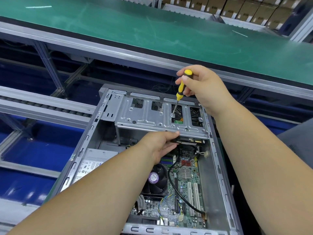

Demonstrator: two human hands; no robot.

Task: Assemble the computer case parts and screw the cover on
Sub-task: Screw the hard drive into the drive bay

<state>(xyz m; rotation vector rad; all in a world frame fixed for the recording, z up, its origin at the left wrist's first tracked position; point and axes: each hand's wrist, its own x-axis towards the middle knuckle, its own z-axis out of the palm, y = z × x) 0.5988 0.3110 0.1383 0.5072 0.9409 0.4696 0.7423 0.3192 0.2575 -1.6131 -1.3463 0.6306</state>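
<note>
- Head view: an open case (218, 167) lay on its side, its open face up, with the far end toward a green conveyor belt (152, 31).
- A metal drive cage (152, 116) filled the far end of the case, spanning from the left wall to the right wall.
- The right hand (201, 85) gripped a yellow-and-black screwdriver (182, 87), fingers curled round the handle, thumb near the yellow cap.
- The screwdriver stood nearly upright, slightly tilted; its tip met a screw (172, 114) on the cage top, toward the cage's right side, beside a cut-out.
- The left hand (159, 146) reached in under the near edge of the cage, thumb lying along that edge, fingers curled beneath round a flat dark drive (189, 141) that stuck out of the cage.
- Whether the fingers truly clamped the drive or only steadied it could not be told.
- A motherboard (186, 192) covered the case floor toward the near end, with a round fan (155, 180) near its left side and a black cable (171, 180) looping over it.
- A power supply (94, 163) with a white label sat against the left wall.
- Stacked cartons (237, 7) stood beyond the belt at the far right.
</note>
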